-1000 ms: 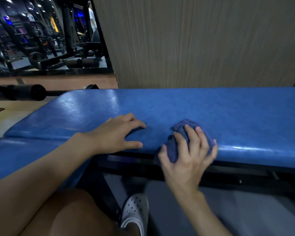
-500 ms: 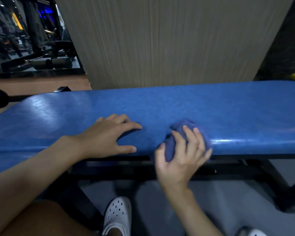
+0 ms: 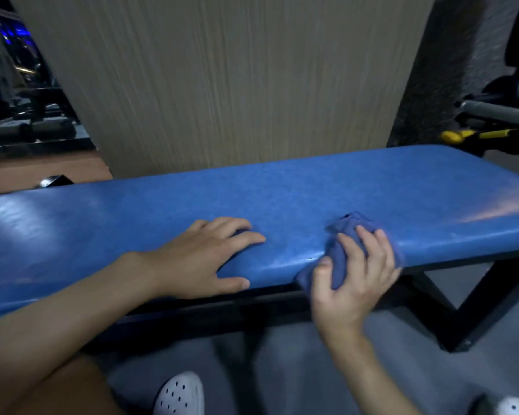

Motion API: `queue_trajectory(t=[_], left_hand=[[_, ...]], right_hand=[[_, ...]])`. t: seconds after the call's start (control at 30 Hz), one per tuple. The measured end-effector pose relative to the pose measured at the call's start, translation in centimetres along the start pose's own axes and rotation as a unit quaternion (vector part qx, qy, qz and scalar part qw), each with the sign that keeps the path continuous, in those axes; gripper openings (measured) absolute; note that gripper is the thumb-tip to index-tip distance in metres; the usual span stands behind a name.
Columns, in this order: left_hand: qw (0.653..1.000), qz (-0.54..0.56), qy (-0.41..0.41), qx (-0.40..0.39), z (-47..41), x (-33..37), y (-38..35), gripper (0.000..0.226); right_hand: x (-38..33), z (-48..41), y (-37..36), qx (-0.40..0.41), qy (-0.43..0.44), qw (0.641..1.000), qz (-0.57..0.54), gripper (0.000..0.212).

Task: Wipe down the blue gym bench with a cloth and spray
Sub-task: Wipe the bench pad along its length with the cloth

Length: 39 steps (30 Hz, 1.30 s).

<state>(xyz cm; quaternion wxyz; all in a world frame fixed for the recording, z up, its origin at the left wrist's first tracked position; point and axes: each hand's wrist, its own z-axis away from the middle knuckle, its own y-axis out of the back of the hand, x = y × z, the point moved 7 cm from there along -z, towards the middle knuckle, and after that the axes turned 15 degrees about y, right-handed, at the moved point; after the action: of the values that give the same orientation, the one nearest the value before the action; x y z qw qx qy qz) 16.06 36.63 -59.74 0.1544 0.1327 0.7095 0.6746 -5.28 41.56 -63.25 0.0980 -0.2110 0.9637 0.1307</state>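
The blue padded gym bench runs across the view from left to right. My right hand grips a bunched blue cloth and presses it against the bench's near edge, right of centre. My left hand rests flat on the pad to the left of the cloth, fingers spread and thumb along the near edge. No spray bottle is in view.
A wood-grain wall panel stands right behind the bench. The black steel frame and leg show below at right. Gym equipment with a yellow handle sits at far right. White perforated shoes are on the grey floor.
My view has swung to the right, bringing the bench's right end into sight. My right hand with the cloth has slid a little rightward along the near edge. My left hand stays planted.
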Motion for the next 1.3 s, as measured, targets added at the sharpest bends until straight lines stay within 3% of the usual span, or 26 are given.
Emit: queue_trajectory(t=[0.1,0.17,0.23,0.4,0.53,0.63,0.77,0.97,1.13,1.3], left_hand=[[1.000,-0.004,0.000,0.013,-1.5,1.8,-0.4,0.081],[1.000,-0.006,-0.013,0.021,-2.2,3.1,-0.6,0.081],[0.999,-0.015,-0.030,0.031,-3.0,4.5,-0.5,0.079],[0.998,-0.010,-0.056,0.022,-5.6,9.4,0.2,0.081],[0.998,-0.041,-0.020,0.039,-7.7,12.3,0.4,0.078],[0.998,-0.043,-0.015,0.032,-8.4,12.5,0.6,0.077],[0.998,-0.011,-0.058,0.039,-9.2,14.3,0.6,0.077],[0.991,0.031,-0.122,0.048,-13.3,20.6,0.5,0.069],[0.989,0.053,-0.128,0.051,-18.2,25.9,0.9,0.063],[0.991,-0.020,-0.111,0.071,-20.8,29.5,1.2,0.068]], right_hand=[[-2.4,0.5,-1.2,-0.051,0.083,0.994,-0.043,0.036],[-1.1,0.1,-1.0,-0.082,0.171,0.979,-0.071,0.035],[1.6,-0.9,-0.2,-0.103,0.206,0.971,-0.071,0.037],[11.4,-3.2,3.8,-0.088,0.101,0.991,-0.002,0.040],[11.6,-3.0,4.2,-0.026,-0.042,0.999,0.008,0.039],[9.4,-2.4,3.3,-0.069,0.023,0.997,-0.005,0.039],[12.2,-3.5,3.9,-0.148,0.115,0.982,-0.023,0.041],[19.1,-5.9,5.5,-0.156,0.073,0.985,-0.012,0.039],[25.4,-7.1,7.3,-0.132,0.042,0.990,-0.004,0.039],[30.3,-8.2,8.9,-0.128,-0.007,0.992,0.012,0.041]])
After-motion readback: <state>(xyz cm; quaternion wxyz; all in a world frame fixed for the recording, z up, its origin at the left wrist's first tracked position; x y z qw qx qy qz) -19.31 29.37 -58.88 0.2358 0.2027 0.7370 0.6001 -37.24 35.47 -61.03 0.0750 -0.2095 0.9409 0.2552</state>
